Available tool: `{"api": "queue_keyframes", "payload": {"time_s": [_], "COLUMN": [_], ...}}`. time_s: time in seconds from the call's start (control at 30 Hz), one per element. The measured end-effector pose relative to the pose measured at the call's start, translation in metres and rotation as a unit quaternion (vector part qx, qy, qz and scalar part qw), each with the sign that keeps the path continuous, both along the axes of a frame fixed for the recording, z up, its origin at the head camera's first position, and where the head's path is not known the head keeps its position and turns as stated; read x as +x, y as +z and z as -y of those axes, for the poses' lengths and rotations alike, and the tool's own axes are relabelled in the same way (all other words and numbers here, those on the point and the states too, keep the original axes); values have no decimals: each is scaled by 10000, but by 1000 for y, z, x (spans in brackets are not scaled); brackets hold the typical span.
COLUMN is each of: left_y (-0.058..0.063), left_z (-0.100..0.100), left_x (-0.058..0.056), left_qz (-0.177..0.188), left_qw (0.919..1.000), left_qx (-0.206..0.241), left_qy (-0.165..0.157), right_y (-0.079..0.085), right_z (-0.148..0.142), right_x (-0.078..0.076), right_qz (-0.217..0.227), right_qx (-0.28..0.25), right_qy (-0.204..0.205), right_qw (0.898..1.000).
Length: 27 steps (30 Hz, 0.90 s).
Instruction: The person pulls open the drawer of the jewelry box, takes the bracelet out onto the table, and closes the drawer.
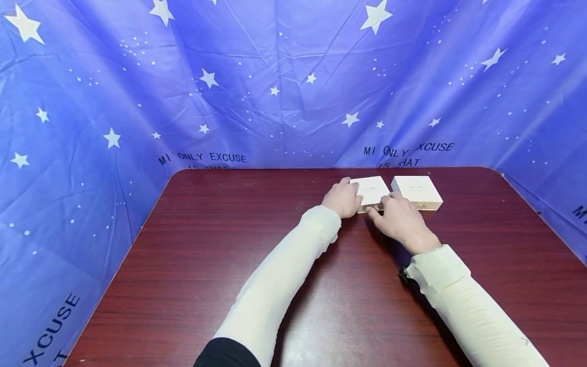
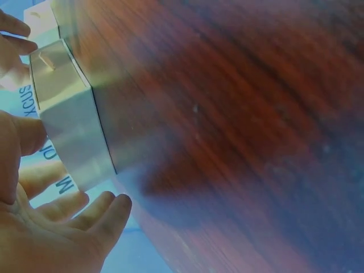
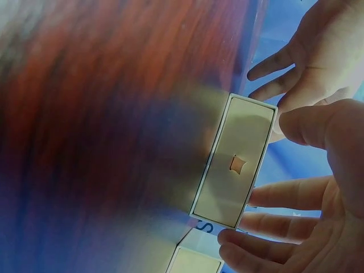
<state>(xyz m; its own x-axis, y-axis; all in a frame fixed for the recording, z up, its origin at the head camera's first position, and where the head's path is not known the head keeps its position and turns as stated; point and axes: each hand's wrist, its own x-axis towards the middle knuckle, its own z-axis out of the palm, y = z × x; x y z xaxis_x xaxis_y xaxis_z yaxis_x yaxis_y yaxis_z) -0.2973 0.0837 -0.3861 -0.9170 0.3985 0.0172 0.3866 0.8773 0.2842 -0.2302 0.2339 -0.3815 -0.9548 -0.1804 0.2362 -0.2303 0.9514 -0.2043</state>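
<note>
A small white box [image 1: 370, 187] with faint lettering on its lid lies toward the back of the table, between both hands. Its cream front, seen in the right wrist view, carries a small tan tab [image 3: 238, 165]. My left hand [image 1: 343, 199] grips the box's left end, thumb at an edge and fingers round the far side. From the front right, my right hand [image 1: 403, 221] holds the same box, its fingers [image 3: 290, 196] at the right end and its thumb near the upper edge. A matching white box [image 1: 418, 188] sits just right of it.
The dark red wood-grain table [image 1: 206, 244] stretches toward me and to both sides. Close behind the boxes, at the back edge, hangs a blue cloth [image 1: 275, 102] with white stars and printed words, which also flanks the table.
</note>
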Motion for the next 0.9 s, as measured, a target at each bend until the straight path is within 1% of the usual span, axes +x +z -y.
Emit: {"api": "queue_keyframes", "payload": {"time_s": [0.2, 0.4, 0.63, 0.9], "left_y": [5, 7, 3, 1], "left_z": [-2, -4, -4, -3], "left_x": [9, 15, 16, 19], "left_qz": [205, 191, 91, -37], "left_qw": [9994, 9982, 9980, 9980], "left_qx": [68, 124, 166, 80], "left_qy": [280, 549, 605, 630], "right_y": [0, 0, 0, 1], "right_z": [0, 1, 1, 1], "right_x": [1, 2, 3, 3], "right_qz": [-4, -95, -112, -217], "right_qx": [-29, -6, -74, -76], "right_qy": [-31, -5, -22, 35], "right_qw": [10000, 10000, 9999, 9997]}}
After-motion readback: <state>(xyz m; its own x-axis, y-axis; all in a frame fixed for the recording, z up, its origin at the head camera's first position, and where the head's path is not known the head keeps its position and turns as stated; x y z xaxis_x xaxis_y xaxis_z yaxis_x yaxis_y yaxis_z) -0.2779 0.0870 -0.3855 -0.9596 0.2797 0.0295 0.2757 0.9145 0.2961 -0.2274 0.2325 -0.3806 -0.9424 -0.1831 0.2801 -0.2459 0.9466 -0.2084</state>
